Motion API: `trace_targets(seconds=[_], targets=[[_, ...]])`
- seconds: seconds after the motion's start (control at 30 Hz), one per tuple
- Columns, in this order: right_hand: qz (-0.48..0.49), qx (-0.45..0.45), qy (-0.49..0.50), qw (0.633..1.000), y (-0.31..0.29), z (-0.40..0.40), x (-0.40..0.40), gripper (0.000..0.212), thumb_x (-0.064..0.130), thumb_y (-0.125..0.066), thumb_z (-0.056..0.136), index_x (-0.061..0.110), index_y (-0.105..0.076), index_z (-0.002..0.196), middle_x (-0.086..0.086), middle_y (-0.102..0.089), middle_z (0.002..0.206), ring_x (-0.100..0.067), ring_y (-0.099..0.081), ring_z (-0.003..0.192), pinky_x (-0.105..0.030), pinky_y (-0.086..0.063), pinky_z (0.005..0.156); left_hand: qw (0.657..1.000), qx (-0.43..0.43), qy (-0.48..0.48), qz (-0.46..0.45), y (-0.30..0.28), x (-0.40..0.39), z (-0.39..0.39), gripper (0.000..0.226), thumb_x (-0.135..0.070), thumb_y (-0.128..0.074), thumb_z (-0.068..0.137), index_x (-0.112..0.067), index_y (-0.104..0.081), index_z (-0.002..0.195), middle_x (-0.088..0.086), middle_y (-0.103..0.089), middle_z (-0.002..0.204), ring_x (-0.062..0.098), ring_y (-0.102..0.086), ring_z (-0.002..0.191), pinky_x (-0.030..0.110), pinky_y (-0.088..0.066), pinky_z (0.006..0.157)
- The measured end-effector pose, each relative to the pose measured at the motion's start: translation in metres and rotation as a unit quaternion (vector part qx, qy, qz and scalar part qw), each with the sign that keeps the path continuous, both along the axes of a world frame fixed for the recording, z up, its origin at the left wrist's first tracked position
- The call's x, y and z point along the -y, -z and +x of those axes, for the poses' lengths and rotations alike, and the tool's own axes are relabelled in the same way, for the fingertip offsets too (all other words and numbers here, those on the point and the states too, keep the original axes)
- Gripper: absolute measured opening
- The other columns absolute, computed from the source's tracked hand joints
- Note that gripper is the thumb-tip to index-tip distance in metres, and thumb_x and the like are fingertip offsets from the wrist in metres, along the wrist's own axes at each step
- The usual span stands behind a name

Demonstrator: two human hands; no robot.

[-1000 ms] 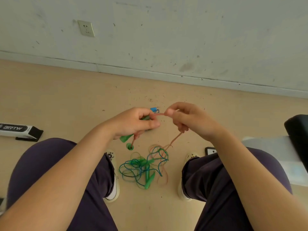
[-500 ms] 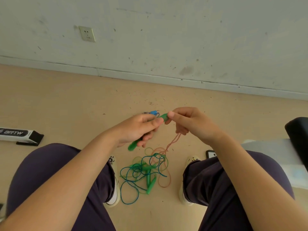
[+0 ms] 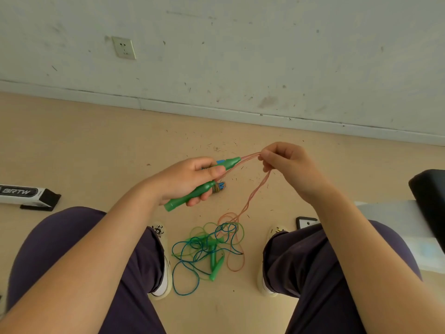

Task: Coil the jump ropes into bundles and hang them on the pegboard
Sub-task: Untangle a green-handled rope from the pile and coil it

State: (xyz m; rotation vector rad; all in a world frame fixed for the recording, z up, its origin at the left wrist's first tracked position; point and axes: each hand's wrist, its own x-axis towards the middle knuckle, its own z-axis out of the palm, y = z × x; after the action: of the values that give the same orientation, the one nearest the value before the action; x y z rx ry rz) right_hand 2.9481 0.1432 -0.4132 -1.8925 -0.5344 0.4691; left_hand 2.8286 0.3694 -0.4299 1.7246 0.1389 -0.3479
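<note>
Nearby, tangled ropes (image 3: 208,251) (floor), wall socket (image 3: 124,47)

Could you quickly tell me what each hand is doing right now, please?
Left hand: grips the green handles.
Right hand: pinches the orange rope.

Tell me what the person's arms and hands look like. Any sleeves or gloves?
Both arms are bare up to the frame edge, with no sleeves in view. The left hand and right hand wear no gloves, rings or watch. No markings show.
</note>
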Motion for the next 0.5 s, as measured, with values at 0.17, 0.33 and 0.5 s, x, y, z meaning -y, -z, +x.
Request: trace_targets(seconds=[0.17,0.33,0.5], targets=[[0.027,-0.072,-0.102,0.992,0.004,-0.014,-0.012,0.017,0.016,-0.063,0.094,0.002,-0.064,0.103,-0.009,-0.064,0.069,-0.023,-0.053,0.06,-0.035,-0.045,0.063,1.0,-0.001,0.01,0.014,0.007,0.009,0.0,0.023,-0.044,-0.057,0.097,-0.028,-0.059,0.08,0.003,-0.059,0.065,0.016,-0.046,0.046,0.024,-0.039,0.046],[-0.012,-0.065,-0.13,0.989,0.008,-0.017,-0.017,0.018,0.018,-0.071,0.088,0.006,-0.069,0.101,-0.005,-0.062,0.063,-0.017,-0.046,0.054,-0.025,-0.04,0.051,0.999,0.006,0.034,0.016,0.007,0.007,-0.003,0.021,-0.012,-0.069,0.093,-0.021,-0.065,0.111,0.0,-0.064,0.074,0.014,-0.057,0.06,0.027,-0.049,0.055],[-0.036,-0.028,-0.112,0.993,0.008,-0.008,-0.01,0.016,0.02,-0.079,0.08,0.013,-0.074,0.094,0.006,-0.052,0.056,-0.005,-0.04,0.05,-0.017,-0.031,0.049,1.0,-0.002,0.021,0.002,0.004,0.0,-0.002,0.041,-0.008,-0.073,0.089,-0.022,-0.059,0.125,0.01,-0.076,0.091,0.023,-0.066,0.062,0.029,-0.052,0.055]])
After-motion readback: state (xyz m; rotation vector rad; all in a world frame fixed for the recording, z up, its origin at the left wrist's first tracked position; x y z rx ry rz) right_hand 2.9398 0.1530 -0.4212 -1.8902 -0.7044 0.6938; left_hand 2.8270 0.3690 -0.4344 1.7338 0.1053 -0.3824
